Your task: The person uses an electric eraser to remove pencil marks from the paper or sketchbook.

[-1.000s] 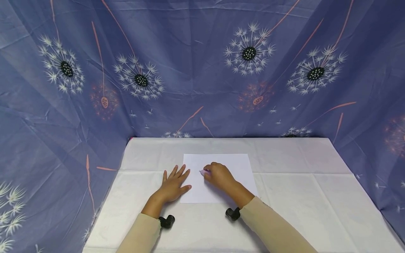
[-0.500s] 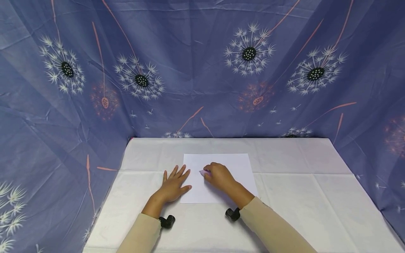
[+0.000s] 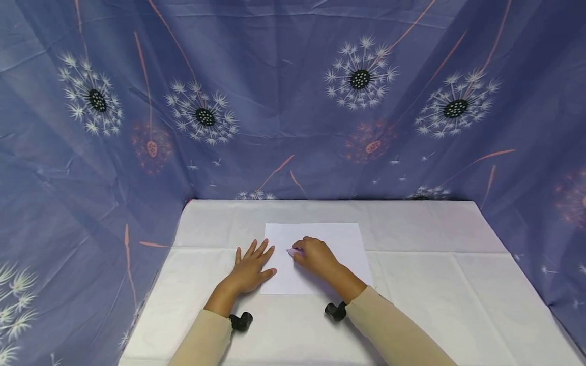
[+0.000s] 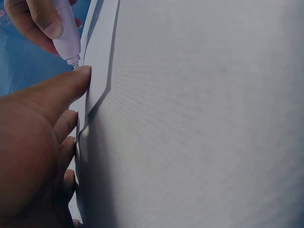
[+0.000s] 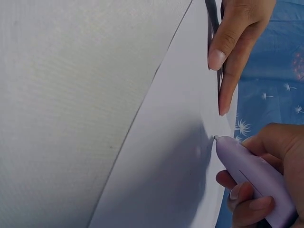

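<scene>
A white sheet of paper (image 3: 336, 254) lies flat in the middle of the table. My left hand (image 3: 249, 269) rests with fingers spread at the paper's left edge, thumb and some fingertips on the sheet. My right hand (image 3: 317, 256) grips a thick lilac pen (image 5: 254, 175) with a thin metal tip. In the right wrist view, that tip meets or nearly meets the paper, a short way from the left fingers. In the left wrist view, the pen (image 4: 69, 40) points down near my left thumb. I can make out no clear mark on the sheet.
A white cloth with fold creases covers the table (image 3: 435, 295). Behind and at both sides hangs a blue curtain (image 3: 284, 101) with dandelion prints. Black wrist cameras (image 3: 336, 311) sit by both sleeves, just above the cloth.
My right hand and the pen have shifted very slightly to the left over the paper. The left hand stays in place.
</scene>
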### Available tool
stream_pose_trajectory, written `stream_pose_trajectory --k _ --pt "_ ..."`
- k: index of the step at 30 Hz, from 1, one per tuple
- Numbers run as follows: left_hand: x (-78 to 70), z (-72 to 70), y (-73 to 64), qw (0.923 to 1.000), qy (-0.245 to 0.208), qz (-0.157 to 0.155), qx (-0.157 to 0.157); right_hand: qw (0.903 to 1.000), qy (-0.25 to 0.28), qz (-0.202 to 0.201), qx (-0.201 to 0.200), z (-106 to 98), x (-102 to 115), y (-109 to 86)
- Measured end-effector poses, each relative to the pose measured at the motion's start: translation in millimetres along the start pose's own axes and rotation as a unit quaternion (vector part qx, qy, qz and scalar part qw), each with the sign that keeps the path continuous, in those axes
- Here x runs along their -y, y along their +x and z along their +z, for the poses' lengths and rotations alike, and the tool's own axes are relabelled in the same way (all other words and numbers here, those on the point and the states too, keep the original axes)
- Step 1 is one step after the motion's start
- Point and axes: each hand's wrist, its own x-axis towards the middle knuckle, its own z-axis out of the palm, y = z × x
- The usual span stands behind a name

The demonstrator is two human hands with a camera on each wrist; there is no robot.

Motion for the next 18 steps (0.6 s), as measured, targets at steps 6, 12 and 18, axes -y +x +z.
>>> stream_pose_trajectory --k 6,12,18 --pt "-0.3 -0.3 -0.6 1.0000 -0.003 -0.002 -0.002 1.0000 -0.004 -0.003 0.001 -1.8 0.3 -1.4" --pt "-0.9 -1.1 -0.6 1.0000 -0.003 -0.001 -0.003 1.0000 -0.006 -0.007 0.001 -0.4 -0.8 -1.3" --pt "-0.7 -0.8 -0.5 1.0000 -0.004 0.000 -0.005 0.9999 -0.008 -0.008 0.007 0.8 -0.5 -1.1"
